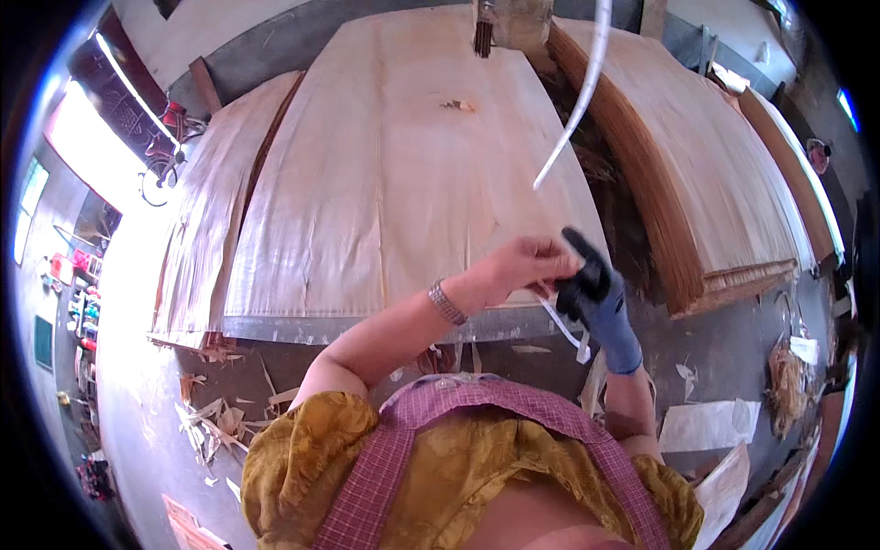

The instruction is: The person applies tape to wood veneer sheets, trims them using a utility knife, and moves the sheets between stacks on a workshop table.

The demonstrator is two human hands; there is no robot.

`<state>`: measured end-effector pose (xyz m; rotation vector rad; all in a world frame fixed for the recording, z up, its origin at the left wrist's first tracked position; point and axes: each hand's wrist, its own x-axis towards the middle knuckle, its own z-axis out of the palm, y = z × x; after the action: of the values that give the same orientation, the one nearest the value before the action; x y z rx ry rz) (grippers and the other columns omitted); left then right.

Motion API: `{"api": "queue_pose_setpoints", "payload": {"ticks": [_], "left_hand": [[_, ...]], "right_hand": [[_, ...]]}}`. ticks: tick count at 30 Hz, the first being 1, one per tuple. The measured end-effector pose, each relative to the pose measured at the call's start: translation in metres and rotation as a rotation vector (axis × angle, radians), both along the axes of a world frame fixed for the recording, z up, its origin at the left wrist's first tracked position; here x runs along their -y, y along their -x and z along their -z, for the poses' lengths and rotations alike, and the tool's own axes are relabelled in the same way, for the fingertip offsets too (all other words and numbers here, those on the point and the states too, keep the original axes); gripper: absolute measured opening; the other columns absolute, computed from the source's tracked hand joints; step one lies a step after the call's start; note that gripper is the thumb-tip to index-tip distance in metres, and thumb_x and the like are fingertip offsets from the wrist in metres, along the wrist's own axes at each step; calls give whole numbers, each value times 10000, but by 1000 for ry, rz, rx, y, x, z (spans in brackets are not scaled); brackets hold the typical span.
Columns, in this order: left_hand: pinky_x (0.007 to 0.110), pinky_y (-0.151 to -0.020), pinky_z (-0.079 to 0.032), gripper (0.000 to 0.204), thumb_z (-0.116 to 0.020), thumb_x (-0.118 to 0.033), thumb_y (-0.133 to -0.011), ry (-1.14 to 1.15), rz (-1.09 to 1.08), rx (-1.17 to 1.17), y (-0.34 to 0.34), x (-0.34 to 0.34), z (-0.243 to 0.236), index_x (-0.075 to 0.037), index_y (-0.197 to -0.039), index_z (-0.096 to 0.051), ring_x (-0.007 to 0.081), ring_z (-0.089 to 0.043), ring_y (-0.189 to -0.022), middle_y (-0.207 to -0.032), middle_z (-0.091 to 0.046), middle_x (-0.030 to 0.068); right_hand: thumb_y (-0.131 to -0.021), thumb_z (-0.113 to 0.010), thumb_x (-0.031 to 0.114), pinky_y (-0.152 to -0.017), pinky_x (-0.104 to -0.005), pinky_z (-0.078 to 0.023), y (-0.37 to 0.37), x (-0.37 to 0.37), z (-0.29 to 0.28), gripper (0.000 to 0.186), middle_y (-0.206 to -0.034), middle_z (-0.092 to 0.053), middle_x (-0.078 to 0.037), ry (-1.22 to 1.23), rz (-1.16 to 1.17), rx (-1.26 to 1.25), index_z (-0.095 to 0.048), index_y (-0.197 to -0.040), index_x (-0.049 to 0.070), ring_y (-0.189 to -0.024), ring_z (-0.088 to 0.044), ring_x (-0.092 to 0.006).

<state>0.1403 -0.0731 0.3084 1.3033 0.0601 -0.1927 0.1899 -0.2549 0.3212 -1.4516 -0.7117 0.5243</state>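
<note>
My bare left hand (521,266), with a metal watch on the wrist, has its fingers pinched against the fingertips of my right hand (596,298); what they grip is hidden. My right hand wears a blue glove with black palm and fingers, one finger raised and others curled. A narrow white strip (568,335) dangles below both hands. Beyond them lies a wide pale wood veneer sheet (385,165) with a small torn spot. A white tube or band (577,110) hangs over the sheet, above my hands.
Veneer stacks stand at left (197,247) and right (678,156). Torn scraps (220,422) and a pale sheet (706,424) lie on the concrete floor (156,440). A bicycle (160,174) is at the back left, and a fibrous bundle (784,385) at the right.
</note>
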Motion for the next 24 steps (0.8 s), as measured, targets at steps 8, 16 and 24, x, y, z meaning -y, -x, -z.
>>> {"api": "queue_pose_setpoints", "payload": {"ticks": [8,16,24], "left_hand": [[250,-628,-504,191,-678,-190,-864,-616,22,-32,79,-32,54,-2,-870,-648,80,-593,-676,-761,-650,22],[231,-608,-409,184,-683,-197,-873,-554,-496,-576,260,-114,156,-15,-850,-665,51,-490,-668,-715,-598,-31],[262,-489,-329,319,-783,-341,-769,-363,-794,-910,318,-130,349,-37,-793,-692,40,-419,-551,-636,-564,-54]], "right_hand": [[-874,-643,78,-577,-206,-449,15,21,57,533,-856,-626,1,255,-425,-277,-460,-1374,79,-678,-544,-47],[-928,-563,128,-570,-206,-415,1,89,117,243,-764,-588,41,690,-499,-508,-657,-1134,41,-632,-503,-44],[-873,-614,283,-965,-411,-405,85,24,222,488,-1268,-525,-173,1400,-21,1123,-496,-1319,125,-1145,-495,-343]]}}
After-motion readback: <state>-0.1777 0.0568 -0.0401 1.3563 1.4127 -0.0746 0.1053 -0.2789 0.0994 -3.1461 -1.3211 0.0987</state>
